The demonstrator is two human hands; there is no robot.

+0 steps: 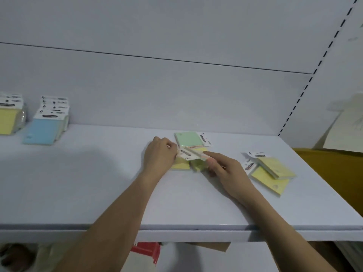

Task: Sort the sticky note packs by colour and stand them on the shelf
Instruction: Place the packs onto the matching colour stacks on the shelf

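My left grip (pixel 163 152) and right grip (pixel 220 165) clamp the yellow packs (pixel 188 160) mid-shelf (pixel 98 183), squaring them so they stand together; a green pack (pixel 186 139) lies just behind.

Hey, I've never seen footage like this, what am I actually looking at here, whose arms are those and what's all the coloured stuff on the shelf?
This is one picture from a camera worn on a person's head, looking down at their own bare arms; there is no machine. They are working at a white shelf. The left hand and right hand together handle yellow sticky note packs with white card headers in the middle. A pale green pack lies flat just behind them. More loose yellow packs lie in a heap to the right. At far left, sorted rows lean against the back wall: a blue row and a yellow row.
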